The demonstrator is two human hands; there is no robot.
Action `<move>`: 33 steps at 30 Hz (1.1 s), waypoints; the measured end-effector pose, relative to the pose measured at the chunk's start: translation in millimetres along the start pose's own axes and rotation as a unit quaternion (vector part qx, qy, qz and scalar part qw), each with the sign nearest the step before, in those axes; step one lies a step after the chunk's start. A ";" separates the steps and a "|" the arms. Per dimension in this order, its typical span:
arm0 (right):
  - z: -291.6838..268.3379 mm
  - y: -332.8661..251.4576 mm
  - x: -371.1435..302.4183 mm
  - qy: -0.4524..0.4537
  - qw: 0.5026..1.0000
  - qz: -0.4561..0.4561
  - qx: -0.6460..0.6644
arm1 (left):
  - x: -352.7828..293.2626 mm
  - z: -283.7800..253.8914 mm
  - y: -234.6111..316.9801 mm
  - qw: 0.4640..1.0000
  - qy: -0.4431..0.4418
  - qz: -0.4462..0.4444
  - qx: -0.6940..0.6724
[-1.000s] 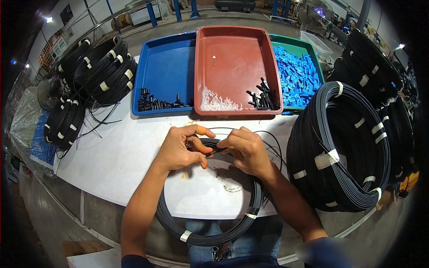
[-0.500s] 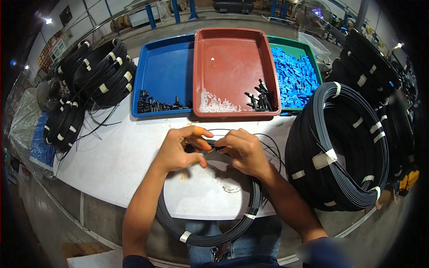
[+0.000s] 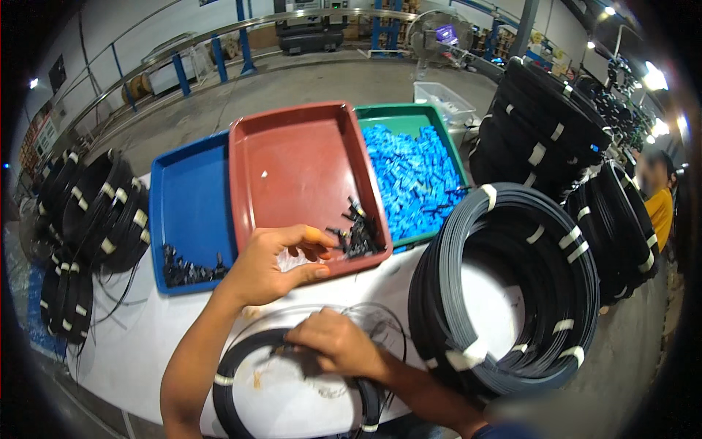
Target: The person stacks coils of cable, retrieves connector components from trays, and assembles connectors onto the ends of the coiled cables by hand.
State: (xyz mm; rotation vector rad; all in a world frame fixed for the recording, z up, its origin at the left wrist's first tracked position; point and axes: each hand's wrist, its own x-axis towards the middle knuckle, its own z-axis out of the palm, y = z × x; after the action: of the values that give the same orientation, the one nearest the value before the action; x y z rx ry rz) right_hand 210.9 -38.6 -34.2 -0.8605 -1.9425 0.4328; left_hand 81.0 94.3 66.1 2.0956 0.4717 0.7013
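A: Where is the left hand [image 3: 267, 265]?
B: Over the near left corner of the red tray [image 3: 296, 164]. Its fingers are curled, with the thumb well apart from the forefinger, so the grip is wide.
A: Anything in that gap?
B: Clear bits [image 3: 298, 261] show through it. I can't tell whether the fingertips have hold of one.
A: And the right hand [image 3: 333, 340]?
B: Nearer the person. Its fingers are bent down and closed on the far side of the black coil [image 3: 231, 360]. What exactly sits at the tips is too dark to make out.
A: How does the coil lie?
B: Over the surface [image 3: 131, 351], its ring curving from the right fingers toward the person, with white tape round it in places.
A: What's about the left fingers?
B: Black parts [image 3: 360, 234] just to their right, in the red tray. To their left is the blue tray [image 3: 191, 190]; beyond and right is the green tray [image 3: 450, 128], heaped with blue parts [image 3: 409, 179].
A: Right of the right fingers?
B: A tall coil stack [image 3: 431, 293], well apart from them.
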 end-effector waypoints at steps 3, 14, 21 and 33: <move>2.2 -0.8 -1.1 -0.016 1.000 0.021 0.001 | 51.3 13.1 -16.7 0.996 -0.026 0.056 0.067; 13.0 0.3 -0.9 0.005 1.000 0.030 0.000 | 203.9 70.5 -64.8 0.830 -0.093 0.246 0.492; 12.0 2.6 -4.7 -0.008 0.999 0.039 -0.005 | 235.0 99.3 -85.8 0.814 -0.074 0.210 0.536; 4.0 -4.0 -0.1 -0.031 0.999 0.015 -0.002 | 210.9 81.4 -66.1 0.960 0.039 0.157 0.229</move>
State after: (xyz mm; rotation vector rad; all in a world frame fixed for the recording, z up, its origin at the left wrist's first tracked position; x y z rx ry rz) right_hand 206.0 -41.2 -33.8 -0.8888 -1.9906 0.4794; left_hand 289.9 199.3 38.2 2.6233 0.3703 0.9279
